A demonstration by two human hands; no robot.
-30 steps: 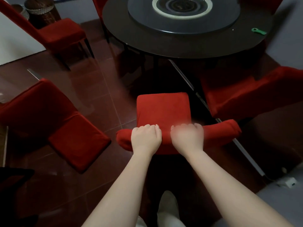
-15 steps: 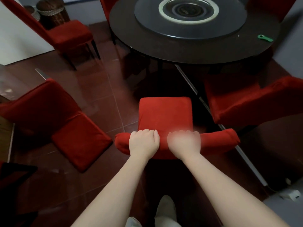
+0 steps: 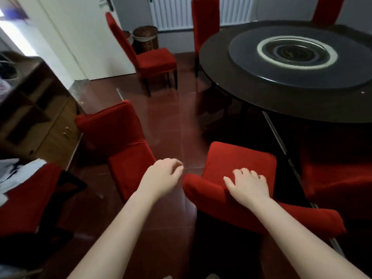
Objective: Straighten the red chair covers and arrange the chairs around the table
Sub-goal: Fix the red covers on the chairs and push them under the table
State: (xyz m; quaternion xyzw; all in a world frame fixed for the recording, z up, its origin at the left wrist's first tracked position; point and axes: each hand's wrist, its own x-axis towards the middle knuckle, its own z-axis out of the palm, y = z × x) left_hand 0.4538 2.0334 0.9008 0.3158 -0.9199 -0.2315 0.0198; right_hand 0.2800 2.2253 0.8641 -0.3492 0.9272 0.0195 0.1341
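Item: chair, high-backed, in a red stretch cover. Location: near centre-right, seat pointing toward the round dark table, front edge short of the rim and not tucked under. Right grip: on the top of the backrest, fingers hooked over its front edge, thumb laid flat to the left. Left grip: holding nothing, fingers loosely curled, in the air over the floor just left of the backrest corner. Handling, by estimate: a stiff frame of moderate weight under soft padding, likely to slide readily on the glossy tiles. The cover is soft and elastic and will probably creep over the padding if tugged alone. Best hold for moving: the top rail of the backrest, both grips spread apart, squeezing through the cloth to the frame. Best hold for smoothing: the cover's corners and hem. Also listed: second chair, left, turned away from the table and well apart from it.
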